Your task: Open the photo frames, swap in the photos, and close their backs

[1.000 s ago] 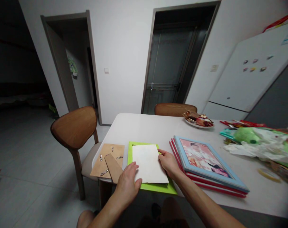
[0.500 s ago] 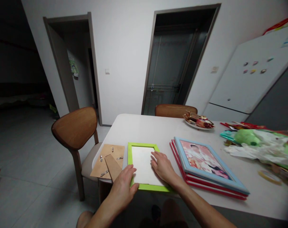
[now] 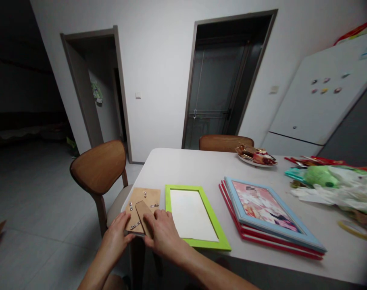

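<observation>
A brown backing board [image 3: 153, 195] with metal clips and a stand flap [image 3: 143, 208] lies at the table's left corner. My left hand [image 3: 116, 233] grips its near left edge, thumb below and fingers on top. My right hand [image 3: 163, 231] holds the board's near right edge, its fingers over the flap. Just right of it, a lime green frame [image 3: 215, 219] lies flat with a white sheet [image 3: 191, 213] inside; neither hand grips it.
Blue and red picture frames [image 3: 271, 209] are stacked at the right. Farther back stand a plate of items [image 3: 256, 156] and a green and white bundle [image 3: 331, 179]. Tape [image 3: 353, 230] lies at the right edge. Wooden chairs [image 3: 100, 167] stand left and behind.
Both hands have moved left, off the lime green frame and its white sheet, and onto the brown backing board. The view has shifted slightly.
</observation>
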Demonstrator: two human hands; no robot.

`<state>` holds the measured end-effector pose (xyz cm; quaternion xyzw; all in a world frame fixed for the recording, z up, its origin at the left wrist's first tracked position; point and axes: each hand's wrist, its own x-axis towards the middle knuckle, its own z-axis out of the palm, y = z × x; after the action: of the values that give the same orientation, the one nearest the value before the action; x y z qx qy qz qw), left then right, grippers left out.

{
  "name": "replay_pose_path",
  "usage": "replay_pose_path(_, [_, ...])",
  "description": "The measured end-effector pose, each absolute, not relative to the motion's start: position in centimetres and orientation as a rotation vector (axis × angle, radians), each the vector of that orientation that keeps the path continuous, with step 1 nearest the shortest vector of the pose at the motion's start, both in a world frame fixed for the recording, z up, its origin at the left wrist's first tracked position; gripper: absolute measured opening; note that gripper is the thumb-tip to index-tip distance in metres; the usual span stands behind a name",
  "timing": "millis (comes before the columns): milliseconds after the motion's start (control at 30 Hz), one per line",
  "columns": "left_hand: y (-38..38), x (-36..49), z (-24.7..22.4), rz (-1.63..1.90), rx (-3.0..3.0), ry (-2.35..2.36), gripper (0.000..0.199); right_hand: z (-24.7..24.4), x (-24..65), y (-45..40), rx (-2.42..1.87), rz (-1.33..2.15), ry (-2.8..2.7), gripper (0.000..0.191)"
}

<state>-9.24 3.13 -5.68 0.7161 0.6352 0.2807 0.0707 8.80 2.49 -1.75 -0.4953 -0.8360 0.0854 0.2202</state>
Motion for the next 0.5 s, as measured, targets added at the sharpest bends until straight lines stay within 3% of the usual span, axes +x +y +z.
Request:
replay_pose_path(267, [1.5, -4.0, -1.0, 1.053, 2.168, 1.654, 0.04, -0.2, 15.0, 1.1, -1.216, 0.404, -1.994, 0.038])
replay_pose_path(500, [1.4, 3.3, -2.1, 0.894, 2.224, 1.41, 0.038, -1.6, 23.0, -0.2, -1.429, 0.404, -1.985, 0.032])
